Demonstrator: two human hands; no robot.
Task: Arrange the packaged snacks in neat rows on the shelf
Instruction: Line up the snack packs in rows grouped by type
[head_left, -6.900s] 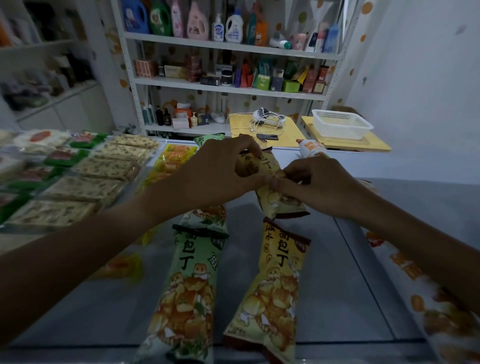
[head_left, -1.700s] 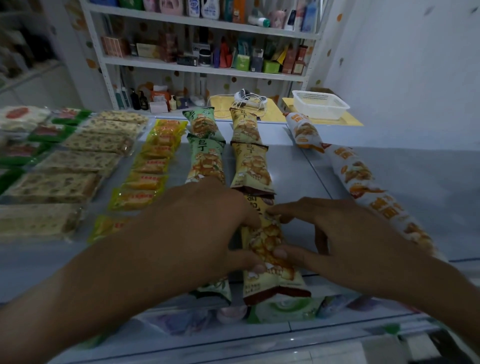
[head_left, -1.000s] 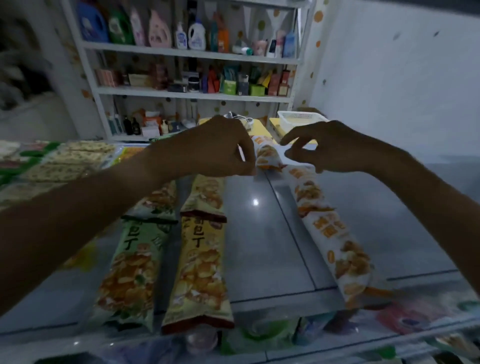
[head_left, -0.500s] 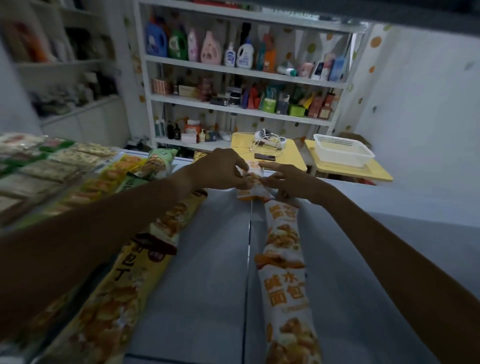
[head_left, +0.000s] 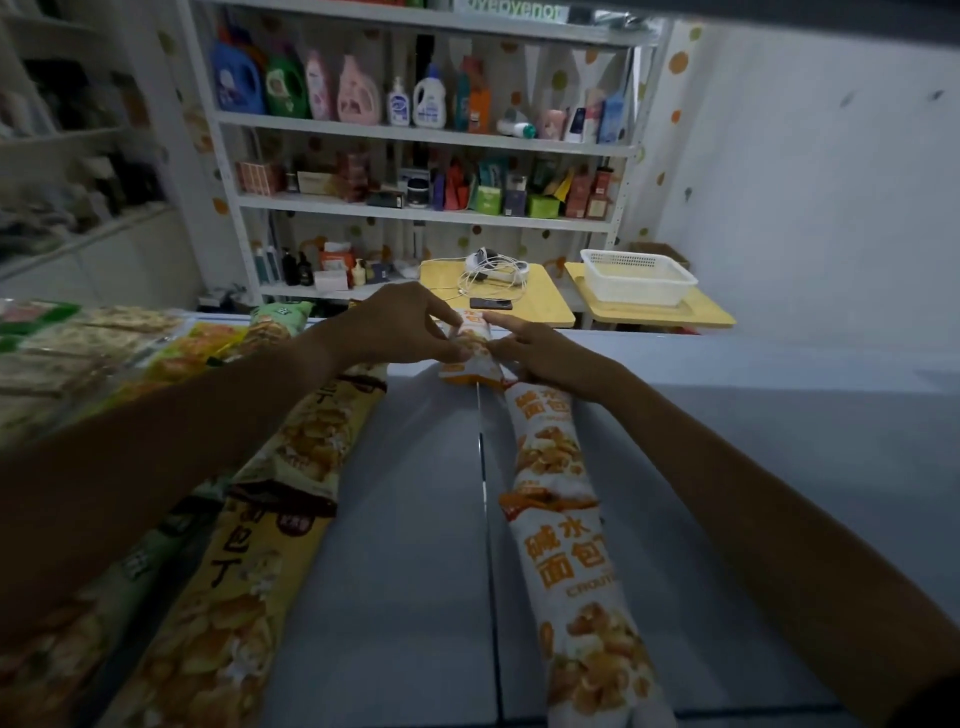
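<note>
Left hand (head_left: 400, 327) curled, fingertips pinching the left edge of the far white-and-orange packet (head_left: 470, 353). Right hand (head_left: 540, 351) opposite, fingers bent onto the packet's right edge, forefinger stretched along its top; grip itself partly hidden by the packet. Packet thus held between both hands, at the far end of the shelf surface (head_left: 415, 519), slightly tilted, its near end touching or overlapping the next white-and-orange packet (head_left: 550, 447).

Judged step: squaring this packet into the white-and-orange row. Advised: light pinch only, bag being soft and air-filled; turn to match the seam line (head_left: 483, 467) in the shelf, then lay flat, end to end with its neighbour.

Nearer than that packet, a third of the same kind (head_left: 582, 597). Left of the seam, well apart, the yellow packet row (head_left: 306, 441), green row (head_left: 280, 322) just beyond it.
</note>
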